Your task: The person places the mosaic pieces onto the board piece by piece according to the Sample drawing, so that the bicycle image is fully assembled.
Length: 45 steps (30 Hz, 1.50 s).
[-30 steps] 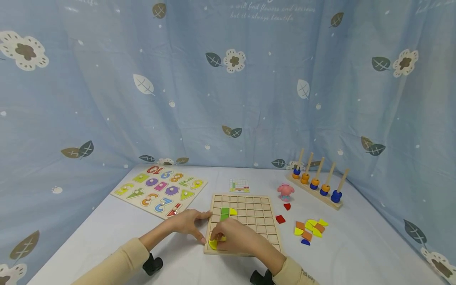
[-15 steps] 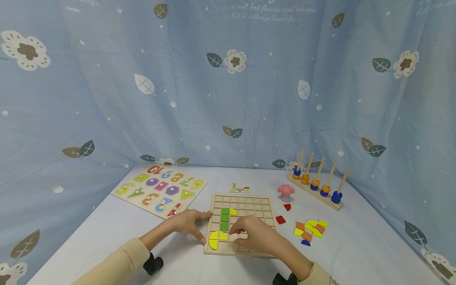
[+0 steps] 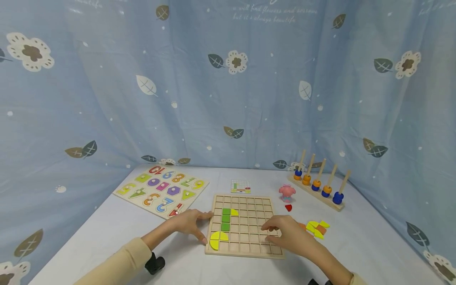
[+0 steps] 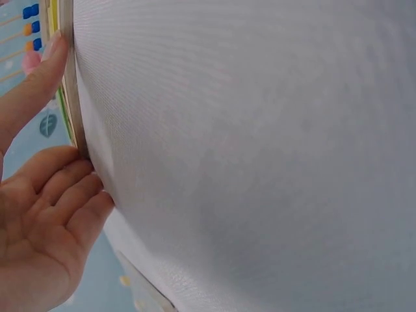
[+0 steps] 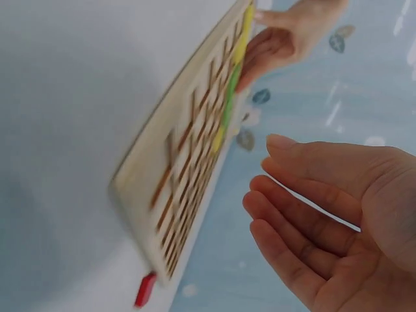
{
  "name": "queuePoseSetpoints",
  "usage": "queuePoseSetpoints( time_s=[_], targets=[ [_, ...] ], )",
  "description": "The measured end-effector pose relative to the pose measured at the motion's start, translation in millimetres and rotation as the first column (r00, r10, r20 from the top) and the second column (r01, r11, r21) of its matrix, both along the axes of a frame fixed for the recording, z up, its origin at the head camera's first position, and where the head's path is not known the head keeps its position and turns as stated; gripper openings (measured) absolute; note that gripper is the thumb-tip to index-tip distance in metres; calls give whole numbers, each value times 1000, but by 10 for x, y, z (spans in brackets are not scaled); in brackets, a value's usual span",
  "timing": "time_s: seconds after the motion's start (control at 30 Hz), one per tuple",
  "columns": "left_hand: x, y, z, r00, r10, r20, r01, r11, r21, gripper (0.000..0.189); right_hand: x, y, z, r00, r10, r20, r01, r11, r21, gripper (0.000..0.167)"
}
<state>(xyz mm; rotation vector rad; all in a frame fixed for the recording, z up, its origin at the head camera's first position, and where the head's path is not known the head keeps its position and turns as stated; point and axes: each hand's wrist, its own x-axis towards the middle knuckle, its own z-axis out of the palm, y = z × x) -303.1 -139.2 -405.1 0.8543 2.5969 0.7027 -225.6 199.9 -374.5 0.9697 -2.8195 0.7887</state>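
Note:
A wooden grid board (image 3: 249, 248) lies in the middle of the table in the head view. Along its left part sit green squares (image 3: 226, 218), a yellow piece (image 3: 234, 212) and yellow quarter-rounds (image 3: 214, 240). My left hand (image 3: 191, 223) rests against the board's left edge, thumb and fingers spread apart; the left wrist view shows the thumb (image 4: 40, 88) and fingertips at the board's side. Over the board's right edge hovers my right hand (image 3: 292, 233), fingers loosely bent. Nothing lies between its thumb and fingers in the right wrist view.
Right of the board are several yellow pieces (image 3: 313, 224), an orange piece (image 3: 321, 229) and a red piece (image 3: 288, 207). A pink figurine (image 3: 286, 192), a peg stand (image 3: 317, 192) and a pattern card (image 3: 240, 186) stand farther back. A number puzzle board (image 3: 162, 192) lies left.
My right hand has moved from the yellow pieces at the board's lower left to its right edge, uncovering the full yellow and green pieces. My left hand stays at the left edge.

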Motion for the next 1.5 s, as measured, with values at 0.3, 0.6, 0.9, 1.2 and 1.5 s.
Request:
queuePoseSetpoints(
  time_s=[0.3,0.6,0.9,1.2,1.5],
  targets=[
    [6,8,-9,1000,-7,1,7,1000,11,89,-16,361,-120,998,-60,2,60,998,31,17],
    [6,3,-6,1000,-7,0,7,1000,16,88,-81,627,-211,987,-156,30,152,984,93,16],
    [13,9,9,1000,4,3,-4,1000,10,89,-146,765,-235,965,-255,60,247,962,117,15],
    [12,6,1,1000,-1,5,1,1000,4,89,-221,801,-309,936,-342,78,331,935,130,18],
    [31,16,18,1000,0,-7,0,1000,2,90,-228,818,-314,963,-252,92,241,963,123,17]
  ],
)
